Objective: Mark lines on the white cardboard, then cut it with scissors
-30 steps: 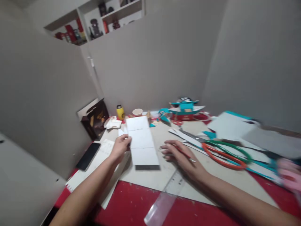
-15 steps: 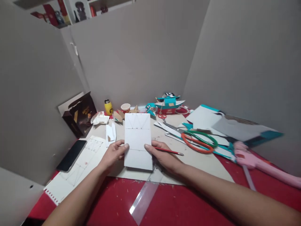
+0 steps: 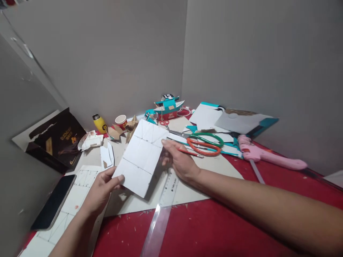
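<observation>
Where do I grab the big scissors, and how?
Probably by both handles, the orange loop and the green loop, coming from the right: those rounded handles sit at that end, while the blades point left, toward the paper.

Red surface (image 3: pixel 214 228) bearing a large pale sheet (image 3: pixel 187 189), a clear ruler (image 3: pixel 160 221) laid across the sheet's near edge onto the red, and, at right, a pink tool (image 3: pixel 276 159). Behind, a yellow bottle (image 3: pixel 99 125) appears to stand on red, its base indistinct.

The card (image 3: pixel 139 159) looks matt, the ruler (image 3: pixel 158 225) glossy plastic.
</observation>
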Demonstrator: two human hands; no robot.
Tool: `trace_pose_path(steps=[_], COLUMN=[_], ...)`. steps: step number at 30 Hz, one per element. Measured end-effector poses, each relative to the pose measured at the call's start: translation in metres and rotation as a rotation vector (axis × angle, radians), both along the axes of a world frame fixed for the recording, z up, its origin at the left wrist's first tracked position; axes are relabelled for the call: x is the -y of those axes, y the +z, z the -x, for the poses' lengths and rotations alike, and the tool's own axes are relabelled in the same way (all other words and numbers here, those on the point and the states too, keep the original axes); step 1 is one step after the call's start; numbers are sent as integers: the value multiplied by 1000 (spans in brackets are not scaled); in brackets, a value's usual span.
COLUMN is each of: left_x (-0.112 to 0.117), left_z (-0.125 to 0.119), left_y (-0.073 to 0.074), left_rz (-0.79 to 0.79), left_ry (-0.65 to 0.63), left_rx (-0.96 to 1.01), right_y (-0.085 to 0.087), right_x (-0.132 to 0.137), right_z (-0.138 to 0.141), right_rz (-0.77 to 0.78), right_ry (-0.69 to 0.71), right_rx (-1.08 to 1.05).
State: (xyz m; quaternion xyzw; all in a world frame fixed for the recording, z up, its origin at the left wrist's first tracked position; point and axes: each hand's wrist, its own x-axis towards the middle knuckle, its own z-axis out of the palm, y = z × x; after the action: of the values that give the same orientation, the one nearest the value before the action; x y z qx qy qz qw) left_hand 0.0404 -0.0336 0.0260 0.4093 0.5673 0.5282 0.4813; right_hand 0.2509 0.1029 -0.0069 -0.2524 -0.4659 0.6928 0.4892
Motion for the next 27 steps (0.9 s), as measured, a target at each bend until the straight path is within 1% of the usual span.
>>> trace_pose_path(steps=[2, 7, 9, 12, 14, 15, 16, 18, 22, 24, 26, 27], left_x=[0, -6, -8, -7, -5, -4, -3, -2, -1, -2, -3, -4], left_z=[2, 6, 10, 19, 23, 24, 25, 25, 22, 23, 25, 26], left_y=[2, 2, 4, 9, 13, 14, 15, 15, 12, 10, 11, 12], left_rz=[-24, -131, -159, -162, -142, -127, -111, -79, -41, -45, -73, -92], left_ry=[71, 294, 362, 416, 413, 399, 380, 339, 293, 300, 324, 334], left_rx=[19, 61, 56, 38, 28, 24, 21, 15, 13, 35, 83, 114], right_y=[1, 1, 0, -1, 1, 3, 5, 10, 14, 14, 12, 11], right_x=[-3, 2, 1, -6, -10, -11, -11, -7, 9, 16, 19, 20], right_z=[-1, -1, -2, -4, -5, -6, -7, -9, -12, -13, -13, -12], right_rz=[39, 83, 79, 60, 35, 18, 1, -26, -23, -10, -10, -15], right_ry=[-25, 61, 44, -56, -94, -90, -68, 32, 334, 442, 485, 472], right_rx=[-14, 24, 16, -11, -10, 0, 19, 80, 241, 297, 323, 321])
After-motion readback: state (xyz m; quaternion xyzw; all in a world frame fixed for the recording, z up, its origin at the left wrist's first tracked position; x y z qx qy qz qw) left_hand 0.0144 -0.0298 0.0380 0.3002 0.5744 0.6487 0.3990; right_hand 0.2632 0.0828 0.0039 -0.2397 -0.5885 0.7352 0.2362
